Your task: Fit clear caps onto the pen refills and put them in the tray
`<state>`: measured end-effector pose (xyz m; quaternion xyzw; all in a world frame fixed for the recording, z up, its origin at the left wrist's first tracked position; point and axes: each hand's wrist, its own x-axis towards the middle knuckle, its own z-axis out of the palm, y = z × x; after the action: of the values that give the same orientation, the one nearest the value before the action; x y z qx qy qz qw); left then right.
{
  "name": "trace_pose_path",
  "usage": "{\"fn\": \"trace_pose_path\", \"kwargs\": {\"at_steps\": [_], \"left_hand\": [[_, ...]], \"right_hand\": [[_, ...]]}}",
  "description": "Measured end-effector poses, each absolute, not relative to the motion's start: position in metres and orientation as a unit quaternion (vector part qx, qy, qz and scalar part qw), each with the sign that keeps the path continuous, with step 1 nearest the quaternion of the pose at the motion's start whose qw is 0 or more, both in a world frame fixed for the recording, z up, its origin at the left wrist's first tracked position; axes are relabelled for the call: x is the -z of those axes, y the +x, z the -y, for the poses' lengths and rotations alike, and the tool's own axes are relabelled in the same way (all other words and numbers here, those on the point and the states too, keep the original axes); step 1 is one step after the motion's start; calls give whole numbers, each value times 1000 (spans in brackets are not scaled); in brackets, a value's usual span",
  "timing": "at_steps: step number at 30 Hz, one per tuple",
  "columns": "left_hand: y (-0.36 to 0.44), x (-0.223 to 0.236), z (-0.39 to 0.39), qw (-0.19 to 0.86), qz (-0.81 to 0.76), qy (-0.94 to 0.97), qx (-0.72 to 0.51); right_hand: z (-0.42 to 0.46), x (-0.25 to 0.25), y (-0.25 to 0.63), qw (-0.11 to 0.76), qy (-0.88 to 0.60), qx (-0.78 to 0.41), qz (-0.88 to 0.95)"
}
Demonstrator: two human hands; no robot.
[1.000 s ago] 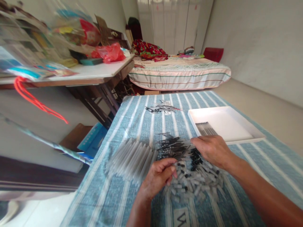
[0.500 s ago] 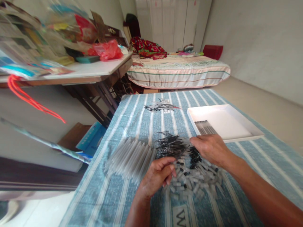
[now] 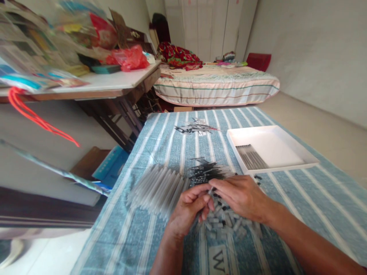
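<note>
My left hand [image 3: 190,208] is closed in a pinch around a small translucent pen part [image 3: 211,190], mostly hidden by the fingers. Fingertips of my right hand [image 3: 242,194] press together at its upper end; whatever they grip is covered. Beneath the hands lies a heap of short clear pen caps [image 3: 236,223], with small black plugs among them. Just beyond is a pile of thin black-inked refills [image 3: 205,172]. A row of clear pen barrels [image 3: 162,189] lies left of my left hand.
A shallow white box [image 3: 286,149] at the right holds a row of pens [image 3: 250,157]. More thin dark pieces [image 3: 196,129] lie at the far end of the striped tablecloth [image 3: 120,214]. A cluttered side table [image 3: 123,82] stands left, a bed [image 3: 218,86] behind.
My right hand has moved left and toward me, from beside the refills to my left fingertips. My left hand stays nearly in place. The pens in the box are now uncovered.
</note>
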<state>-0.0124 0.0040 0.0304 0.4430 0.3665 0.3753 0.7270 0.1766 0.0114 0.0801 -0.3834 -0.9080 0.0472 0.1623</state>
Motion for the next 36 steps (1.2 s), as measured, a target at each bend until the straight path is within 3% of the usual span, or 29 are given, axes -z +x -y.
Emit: {"fn": "trace_pose_path", "kwargs": {"at_steps": [2, 8, 15, 24, 27, 31, 36], "left_hand": [[-13, -29, -3, 734, -353, 422, -399], [-12, -27, -3, 742, -334, 409, -414], [-10, -26, -4, 735, -355, 409, -408], [-11, -23, -4, 730, -362, 424, -396], [-10, -24, -4, 725, -361, 433, -395], [-9, -26, -4, 724, -360, 441, -390], [-7, -27, -4, 727, -364, 441, -380]], "right_hand": [[-14, -73, 182, 158, -412, -54, 896], [-23, -49, 179, 21, -472, -112, 874], [-28, -35, 161, -73, -474, -108, 871], [-34, -25, 162, -62, -489, -113, 863], [-34, -29, 171, 65, -518, -213, 826], [-29, -35, 179, 324, -464, -550, 614], [-21, -29, 174, 456, -366, -686, 433]]}}
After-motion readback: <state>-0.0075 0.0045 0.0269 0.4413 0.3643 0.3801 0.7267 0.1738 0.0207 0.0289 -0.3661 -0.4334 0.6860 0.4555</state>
